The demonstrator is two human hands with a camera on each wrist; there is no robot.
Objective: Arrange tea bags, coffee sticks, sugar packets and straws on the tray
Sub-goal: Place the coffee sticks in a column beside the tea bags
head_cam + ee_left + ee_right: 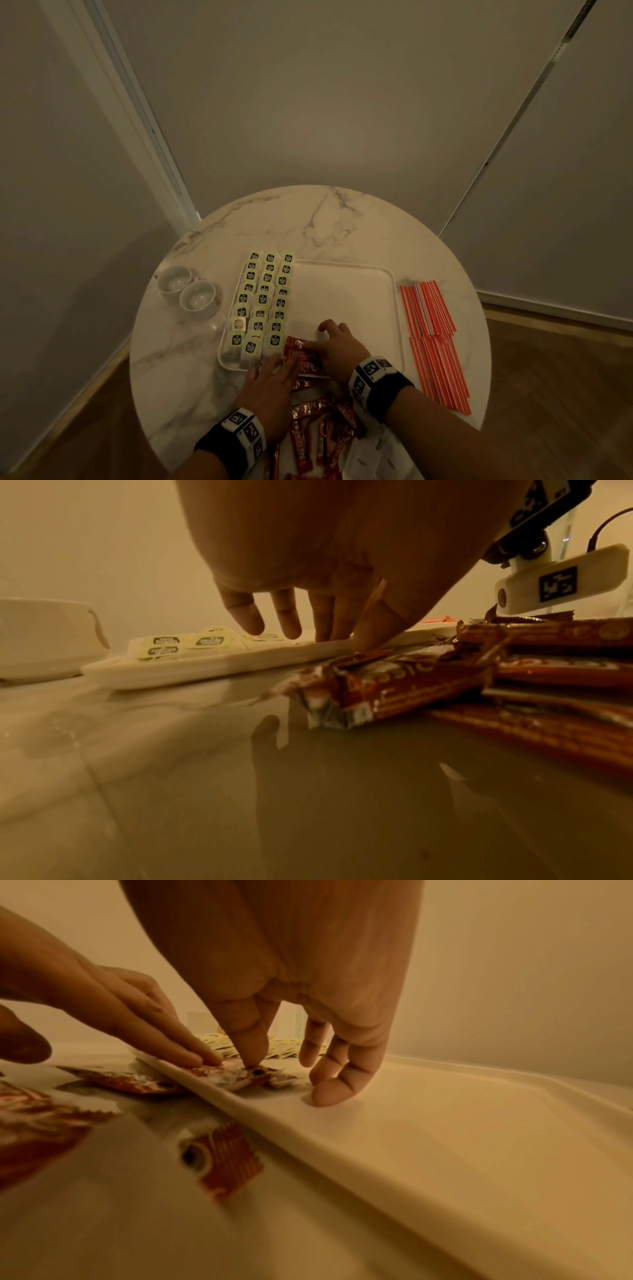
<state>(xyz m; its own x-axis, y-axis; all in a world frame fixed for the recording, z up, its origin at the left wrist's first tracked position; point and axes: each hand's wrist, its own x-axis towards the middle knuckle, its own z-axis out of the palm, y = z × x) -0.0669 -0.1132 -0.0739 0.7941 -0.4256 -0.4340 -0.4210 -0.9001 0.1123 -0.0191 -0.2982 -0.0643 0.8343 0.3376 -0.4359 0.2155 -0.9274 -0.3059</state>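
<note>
Red coffee sticks (303, 356) lay flat under both hands at the near edge of the white tray (346, 294), just right of the tea bags (265, 301). The right hand (337, 349) pressed their right ends with straight fingers; the left hand (270, 383) pressed their left ends, also flat. Their long axis ran left to right. The loose sticks (318, 431) waited nearer, close to both hands.
</note>
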